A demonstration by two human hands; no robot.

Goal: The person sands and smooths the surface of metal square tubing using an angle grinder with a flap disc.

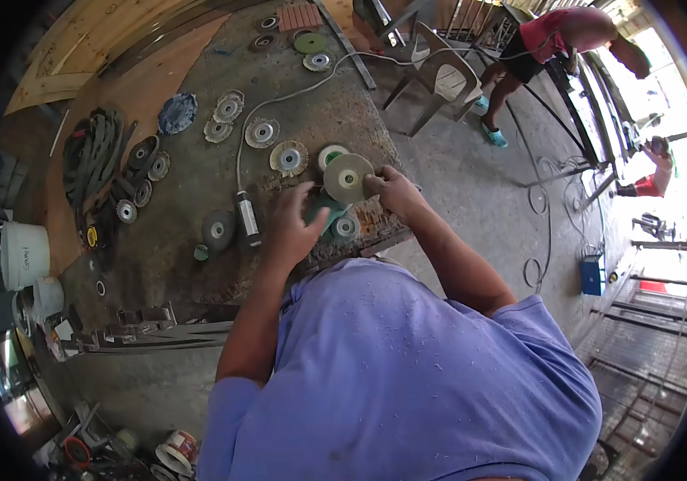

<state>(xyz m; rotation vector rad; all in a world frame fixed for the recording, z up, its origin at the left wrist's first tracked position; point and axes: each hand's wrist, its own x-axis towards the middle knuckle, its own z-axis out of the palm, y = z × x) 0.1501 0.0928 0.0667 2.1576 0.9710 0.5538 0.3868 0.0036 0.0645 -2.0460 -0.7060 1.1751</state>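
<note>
My right hand (395, 194) pinches the edge of a tan grinding disc (335, 186) between thumb and fingers, its flat face turned up towards me. My left hand (294, 223) is just left of the disc, fingers and thumb spread apart. Beneath and between the hands is a teal-green object (322, 215), partly hidden by the disc and the left hand. A second disc with a green centre (330, 152) shows behind the held one. A small pale disc (346, 228) lies nearer my body, and a worn flap disc (289, 159) is just beyond my left hand.
On the worn workbench (199, 188) lie several used flap discs, a dark disc (217, 230) and a power socket (248, 218) with a grey cord. Coiled hoses (91, 156) and a white bucket (25, 255) are at left. A plastic chair (439, 84) and a bending person (556, 40) are beyond.
</note>
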